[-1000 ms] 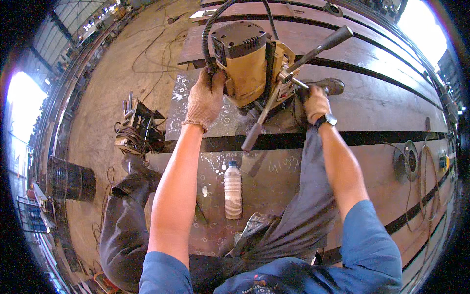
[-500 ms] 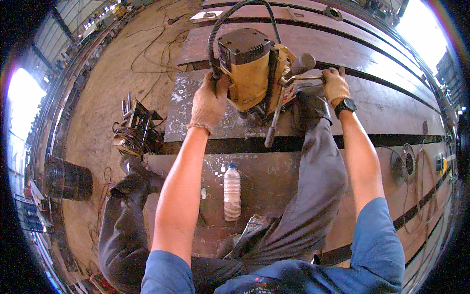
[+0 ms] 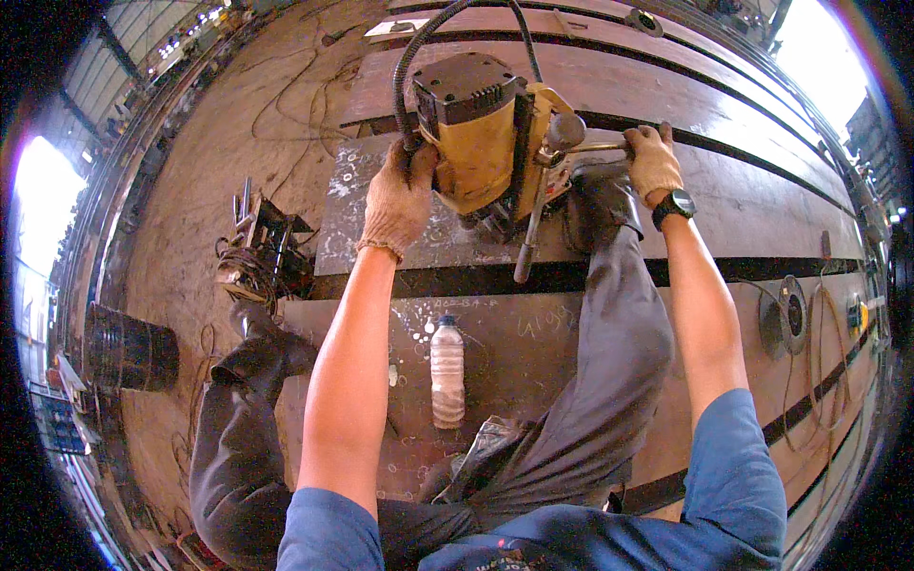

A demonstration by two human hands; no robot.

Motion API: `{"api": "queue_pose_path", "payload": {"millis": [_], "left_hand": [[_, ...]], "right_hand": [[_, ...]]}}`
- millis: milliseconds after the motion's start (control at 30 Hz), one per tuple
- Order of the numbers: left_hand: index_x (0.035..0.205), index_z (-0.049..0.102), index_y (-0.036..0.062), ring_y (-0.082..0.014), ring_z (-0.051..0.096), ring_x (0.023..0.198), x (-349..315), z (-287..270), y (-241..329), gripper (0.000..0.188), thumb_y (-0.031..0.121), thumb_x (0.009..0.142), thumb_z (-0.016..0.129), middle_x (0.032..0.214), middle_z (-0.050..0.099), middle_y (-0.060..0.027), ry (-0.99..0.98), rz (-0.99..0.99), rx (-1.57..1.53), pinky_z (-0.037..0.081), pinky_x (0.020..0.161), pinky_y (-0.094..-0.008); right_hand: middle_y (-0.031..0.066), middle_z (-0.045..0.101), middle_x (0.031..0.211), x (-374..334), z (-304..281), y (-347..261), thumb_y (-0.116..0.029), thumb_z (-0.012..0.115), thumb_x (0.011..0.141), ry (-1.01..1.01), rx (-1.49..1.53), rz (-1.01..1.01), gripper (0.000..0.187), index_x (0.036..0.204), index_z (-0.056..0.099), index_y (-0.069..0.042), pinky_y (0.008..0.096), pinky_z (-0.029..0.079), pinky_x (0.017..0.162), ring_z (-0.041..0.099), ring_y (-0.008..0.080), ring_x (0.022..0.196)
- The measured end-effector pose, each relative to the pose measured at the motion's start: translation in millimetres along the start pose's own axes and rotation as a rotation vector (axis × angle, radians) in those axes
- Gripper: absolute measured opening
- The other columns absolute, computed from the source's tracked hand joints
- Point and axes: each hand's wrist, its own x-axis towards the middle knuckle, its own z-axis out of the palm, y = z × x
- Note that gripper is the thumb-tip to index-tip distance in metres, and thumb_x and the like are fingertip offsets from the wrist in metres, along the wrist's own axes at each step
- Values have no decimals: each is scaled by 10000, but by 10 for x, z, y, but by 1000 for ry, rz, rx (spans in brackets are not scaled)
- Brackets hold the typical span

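A yellow and black magnetic drill stands on the steel plates in front of me, a black corrugated hose arching over it. My left hand, in a knit glove, grips the machine's left side near the hose, its fingertips partly hidden. Several feed handle arms fan out from the drill's right side. My gloved right hand is closed round the end of one feed handle; another arm points down toward me. A round grey knob shows beside the housing. The drill's lower end is mostly hidden.
My boot rests close to the drill's right side. A capped plastic bottle stands between my legs. Dark gaps separate the steel plates. Leftward are a metal piece with coiled cable and a black bucket; rightward, a disc-shaped reel.
The grey knob has swung left and slightly down against the drill housing. Both hands keep their holds. The whole view has shifted slightly.
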Motion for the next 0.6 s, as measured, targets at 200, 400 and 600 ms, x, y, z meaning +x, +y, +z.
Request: {"api": "queue_pose_path", "payload": {"millis": [200, 400, 600], "left_hand": [[1304, 629, 122, -511, 668, 1104, 24, 33, 66, 492, 531, 1065, 497, 1135, 737, -262, -41, -43, 68, 521, 911, -561], [1272, 635, 99, -507, 676, 1090, 44, 80, -43, 460, 495, 1073, 514, 1125, 743, -252, -12, -48, -11, 522, 899, -553], [1273, 635, 85, -485, 696, 1078, 1, 15, 20, 422, 447, 1076, 541, 1107, 753, -233, -25, -24, -45, 533, 893, -529]], "right_hand": [[204, 610, 1420, 94, -3, 188, -126, 600, 1004, 4, -42, -68, 343, 1339, 676, -124, 527, 293, 1289, 432, 514, 1441], [190, 527, 1562, 95, 61, 267, -528, 664, 963, 54, 15, -61, 589, 1449, 630, -197, 560, 285, 1287, 284, 558, 1532], [182, 487, 1610, 93, -15, 68, -516, 567, 1041, 69, 62, 75, 533, 1467, 624, -202, 510, 271, 1290, 292, 480, 1558]]}}
